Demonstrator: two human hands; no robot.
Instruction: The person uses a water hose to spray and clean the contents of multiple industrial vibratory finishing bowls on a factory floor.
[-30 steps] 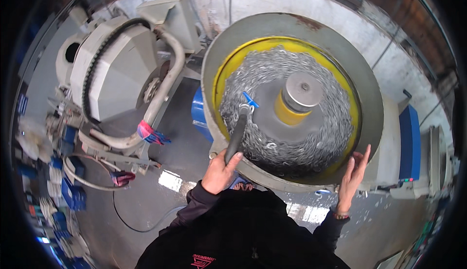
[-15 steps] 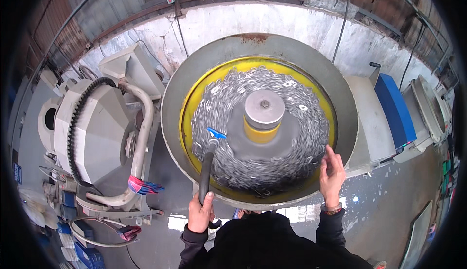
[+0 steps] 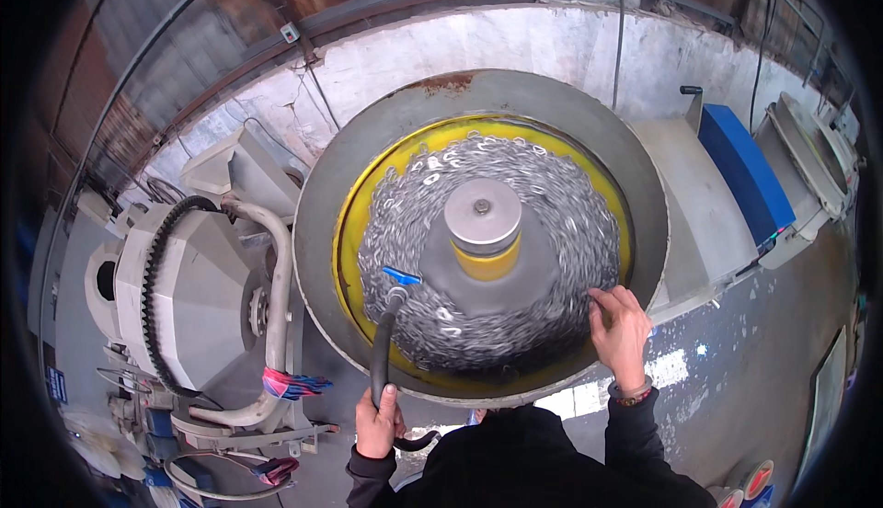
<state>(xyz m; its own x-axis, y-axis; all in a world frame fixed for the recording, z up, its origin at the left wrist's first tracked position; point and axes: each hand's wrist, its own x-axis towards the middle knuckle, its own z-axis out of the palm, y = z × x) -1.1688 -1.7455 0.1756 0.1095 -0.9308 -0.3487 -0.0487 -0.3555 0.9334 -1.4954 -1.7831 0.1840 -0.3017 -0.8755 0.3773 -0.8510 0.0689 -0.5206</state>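
Observation:
In front of me stands a large round grey vibratory bowl (image 3: 320, 205) with a yellow lining, full of small shiny metal links (image 3: 589, 232) that look blurred by motion. A capped post (image 3: 483, 212) rises from its middle. My left hand (image 3: 375, 425) is wrapped round a black hose (image 3: 381, 353); the blue nozzle (image 3: 401, 276) at its end points over the links at the left. Over the bowl's right near side is my right hand (image 3: 622, 333), fingers bent, thumb and fingertips close together by the links. Whatever lies in that pinch is too small to make out.
On the left stands a grey faceted drum machine (image 3: 198, 278) with a black toothed belt and a bent pipe (image 3: 279, 287). A grey machine with a blue panel (image 3: 747, 175) is at the right. Behind the bowl runs a white wall (image 3: 405, 53).
My view has shifted slightly. My right hand has moved inward over the links, its fingers drawing together. The left hand still holds the hose, its nozzle at the left of the bowl.

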